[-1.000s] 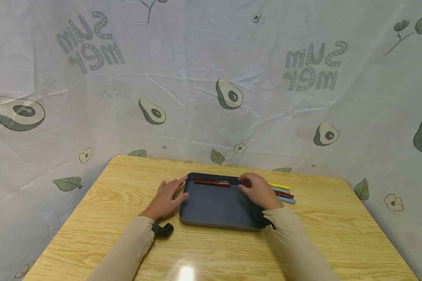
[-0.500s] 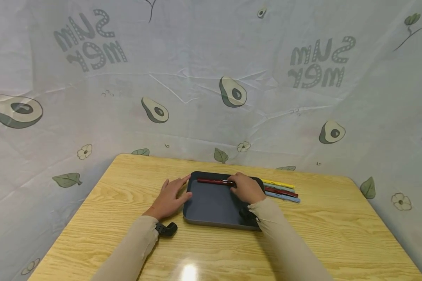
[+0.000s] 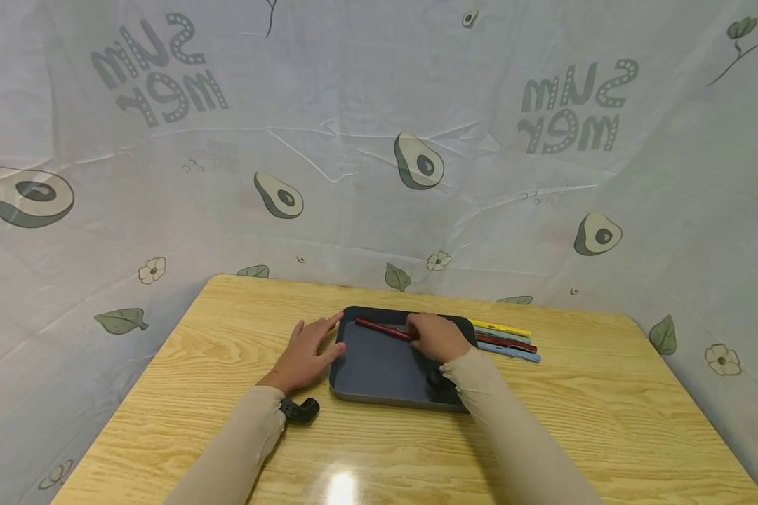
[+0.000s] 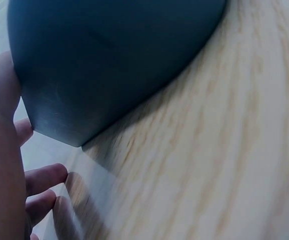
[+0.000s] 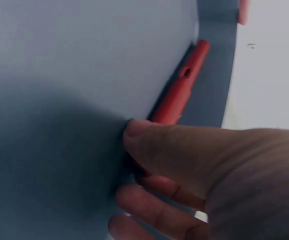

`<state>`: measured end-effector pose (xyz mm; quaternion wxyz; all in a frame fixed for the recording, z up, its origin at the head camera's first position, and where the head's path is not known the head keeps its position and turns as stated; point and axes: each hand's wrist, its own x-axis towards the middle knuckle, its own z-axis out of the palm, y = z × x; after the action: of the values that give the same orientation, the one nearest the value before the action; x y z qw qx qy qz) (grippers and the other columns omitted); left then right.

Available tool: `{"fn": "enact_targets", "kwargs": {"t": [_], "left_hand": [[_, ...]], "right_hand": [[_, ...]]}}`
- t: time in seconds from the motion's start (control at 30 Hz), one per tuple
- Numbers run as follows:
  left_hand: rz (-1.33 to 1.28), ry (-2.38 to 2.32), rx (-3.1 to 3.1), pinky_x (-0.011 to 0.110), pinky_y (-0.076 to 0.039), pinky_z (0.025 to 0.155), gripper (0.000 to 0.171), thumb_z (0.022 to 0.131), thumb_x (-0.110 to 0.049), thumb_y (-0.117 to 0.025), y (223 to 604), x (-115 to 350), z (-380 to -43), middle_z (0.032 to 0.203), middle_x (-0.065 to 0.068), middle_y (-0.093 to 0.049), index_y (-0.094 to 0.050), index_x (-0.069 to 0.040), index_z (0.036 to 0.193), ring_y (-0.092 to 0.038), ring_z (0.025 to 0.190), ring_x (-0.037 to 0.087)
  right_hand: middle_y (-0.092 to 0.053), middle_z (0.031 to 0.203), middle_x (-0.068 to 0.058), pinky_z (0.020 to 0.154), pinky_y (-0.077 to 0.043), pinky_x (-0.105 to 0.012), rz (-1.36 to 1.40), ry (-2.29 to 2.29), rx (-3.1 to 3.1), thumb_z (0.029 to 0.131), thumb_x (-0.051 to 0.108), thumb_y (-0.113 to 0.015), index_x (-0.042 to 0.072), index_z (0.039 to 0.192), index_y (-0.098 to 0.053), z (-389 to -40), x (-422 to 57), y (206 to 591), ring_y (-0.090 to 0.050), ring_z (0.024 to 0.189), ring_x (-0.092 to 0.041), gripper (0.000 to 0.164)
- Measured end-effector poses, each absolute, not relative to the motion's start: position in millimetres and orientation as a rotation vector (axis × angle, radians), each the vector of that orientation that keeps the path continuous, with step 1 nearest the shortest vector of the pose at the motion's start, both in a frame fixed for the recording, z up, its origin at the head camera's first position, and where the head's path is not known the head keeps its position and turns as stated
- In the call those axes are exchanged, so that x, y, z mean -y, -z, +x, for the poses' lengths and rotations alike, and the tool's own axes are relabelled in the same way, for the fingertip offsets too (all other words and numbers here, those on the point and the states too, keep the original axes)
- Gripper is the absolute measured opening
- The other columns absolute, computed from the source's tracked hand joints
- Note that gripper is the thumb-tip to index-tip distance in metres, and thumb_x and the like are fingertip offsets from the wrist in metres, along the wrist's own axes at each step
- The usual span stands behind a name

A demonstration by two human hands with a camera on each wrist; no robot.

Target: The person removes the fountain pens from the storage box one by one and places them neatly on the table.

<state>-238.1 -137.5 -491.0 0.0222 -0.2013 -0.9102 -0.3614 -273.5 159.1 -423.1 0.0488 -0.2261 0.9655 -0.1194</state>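
A dark grey tray (image 3: pixel 373 375) lies on the table with a dark red pen (image 3: pixel 382 329) near its far wall. The pen slants now, its right end nearer to me. My right hand (image 3: pixel 441 337) pinches that right end between thumb and fingers, and in the right wrist view the pen (image 5: pixel 177 97) sticks out past the thumb. At the tray's left side, my left hand (image 3: pixel 302 356) is spread with its fingers fairly straight. In the left wrist view, the thumb rests against the tray's outer wall (image 4: pixel 84 100), other fingers below.
Right of the tray lie several pens side by side: a yellow pen (image 3: pixel 502 328), a grey-green one, a dark red pen (image 3: pixel 512 343) and a light blue pen (image 3: pixel 512 352). The wooden table (image 3: pixel 606 414) ends at a printed cloth (image 3: pixel 354 238) behind it.
My right hand has moved left over the tray and taken hold of the red pen's right end. That end has swung toward me. The left hand stays at the tray's left side.
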Motion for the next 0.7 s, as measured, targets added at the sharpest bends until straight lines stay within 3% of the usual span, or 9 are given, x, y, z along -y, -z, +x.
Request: {"fn": "enact_targets", "kwargs": {"t": [0.3,0.5,0.7], "left_hand": [[-0.619,1.135,2.825,0.060,0.001,0.127,0.068,0.106,-0.051,-0.054,493,139,-240,0.163,0.008,-0.042,-0.030,-0.028,0.165,-0.030,0.154,0.035],[-0.618,1.128,2.819,0.061,0.000,0.127,0.067,0.106,-0.051,-0.054,495,140,-241,0.162,0.007,-0.042,-0.031,-0.029,0.165,-0.031,0.154,0.034],[-0.621,1.132,2.804,0.061,0.000,0.126,0.067,0.106,-0.049,-0.056,494,139,-239,0.162,0.007,-0.042,-0.032,-0.028,0.164,-0.032,0.153,0.035]], "right_hand": [[-0.069,0.091,-0.002,0.073,-0.058,-0.038,-0.655,0.381,-2.873,0.091,0.009,-0.081,0.010,0.097,-0.070,-275,-164,420,-0.065,0.077,-0.016,0.013],[-0.071,0.090,-0.003,0.069,-0.056,-0.038,-0.734,0.474,-2.901,0.096,0.006,-0.071,0.008,0.101,-0.074,-266,-180,415,-0.062,0.071,-0.013,0.006],[-0.073,0.097,-0.004,0.067,-0.053,-0.034,-0.807,0.699,-2.987,0.101,0.010,-0.066,0.007,0.108,-0.077,-255,-208,407,-0.061,0.073,-0.010,0.013]]}}
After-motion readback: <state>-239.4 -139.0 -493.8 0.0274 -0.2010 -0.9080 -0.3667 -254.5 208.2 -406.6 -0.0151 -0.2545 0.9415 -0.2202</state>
